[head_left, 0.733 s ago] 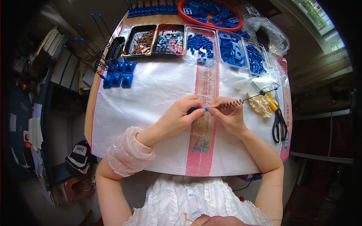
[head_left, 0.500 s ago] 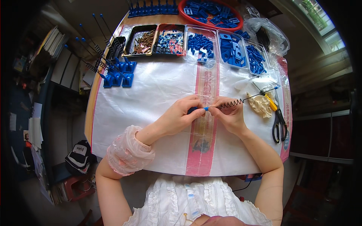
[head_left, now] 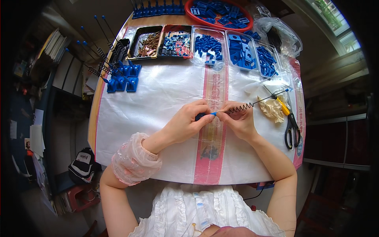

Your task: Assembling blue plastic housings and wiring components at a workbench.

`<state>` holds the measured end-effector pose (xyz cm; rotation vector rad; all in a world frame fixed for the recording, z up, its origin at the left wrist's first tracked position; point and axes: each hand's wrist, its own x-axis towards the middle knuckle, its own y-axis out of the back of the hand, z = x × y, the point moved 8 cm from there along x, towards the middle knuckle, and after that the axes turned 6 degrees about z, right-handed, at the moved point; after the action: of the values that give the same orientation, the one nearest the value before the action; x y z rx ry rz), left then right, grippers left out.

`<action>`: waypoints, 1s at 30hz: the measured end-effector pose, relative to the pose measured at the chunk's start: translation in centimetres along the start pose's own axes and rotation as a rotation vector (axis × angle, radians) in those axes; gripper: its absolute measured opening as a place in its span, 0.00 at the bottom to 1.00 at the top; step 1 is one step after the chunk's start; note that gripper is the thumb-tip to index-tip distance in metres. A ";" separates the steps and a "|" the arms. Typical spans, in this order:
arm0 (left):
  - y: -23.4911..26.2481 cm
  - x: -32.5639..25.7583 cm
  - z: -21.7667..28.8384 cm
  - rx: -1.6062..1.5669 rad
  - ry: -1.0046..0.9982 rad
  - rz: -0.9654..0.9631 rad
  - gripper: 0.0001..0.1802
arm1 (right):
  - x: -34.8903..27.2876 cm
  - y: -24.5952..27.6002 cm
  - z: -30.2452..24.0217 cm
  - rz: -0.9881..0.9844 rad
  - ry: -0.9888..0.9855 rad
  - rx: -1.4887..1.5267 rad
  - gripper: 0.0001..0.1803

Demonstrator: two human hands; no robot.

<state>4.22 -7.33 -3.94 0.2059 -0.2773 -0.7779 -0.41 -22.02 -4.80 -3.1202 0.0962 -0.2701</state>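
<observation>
Over the middle of the table my left hand [head_left: 185, 121] is closed round a blue plastic part [head_left: 203, 115], mostly hidden by the fingers. From its right side a small blue tip sticks out toward my other hand. My right hand [head_left: 239, 119] pinches a black coiled spring wire [head_left: 241, 107] close to that tip. The wire slants up to the right and ends in a small blue cap [head_left: 286, 90]. The two hands almost meet; whether the wire sits inside the blue tip cannot be made out.
Trays of brass screws [head_left: 151, 42], small nuts [head_left: 176, 42] and blue parts [head_left: 208, 46] line the back, before a red basin [head_left: 248, 27]. Blue bases with upright springs [head_left: 123, 81] stand at left. Black-and-yellow scissors [head_left: 291, 128] and crumpled paper [head_left: 272, 109] lie at right.
The wire's capped end has dipped slightly and shifted a little left. Both hands keep almost the same place and grip.
</observation>
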 end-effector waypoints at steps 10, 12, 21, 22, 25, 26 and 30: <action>0.0 0.1 0.0 -0.033 -0.003 -0.038 0.09 | 0.1 0.2 0.0 0.007 -0.014 -0.007 0.03; 0.0 0.1 0.0 -0.033 -0.002 -0.042 0.09 | 0.1 0.2 0.0 0.006 -0.008 -0.005 0.03; 0.0 0.1 -0.1 -0.019 -0.014 -0.031 0.12 | 0.1 0.0 -0.1 -0.012 0.009 -0.008 0.03; 0.0 0.1 0.0 -0.017 -0.008 -0.027 0.12 | 0.1 0.0 -0.1 -0.008 0.006 -0.007 0.03; 0.0 0.1 0.0 -0.024 0.003 -0.017 0.13 | 0.0 -0.1 -0.1 0.001 0.002 -0.012 0.02; 0.0 0.1 0.0 -0.029 0.006 -0.014 0.13 | 0.0 0.0 -0.2 0.001 0.005 -0.018 0.02; 0.0 0.1 0.0 -0.024 0.006 -0.009 0.13 | 0.0 0.0 -0.2 0.003 -0.002 -0.023 0.03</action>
<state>4.31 -7.37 -3.91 0.1871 -0.2613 -0.7895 -0.41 -22.02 -4.63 -3.1431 0.1055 -0.2683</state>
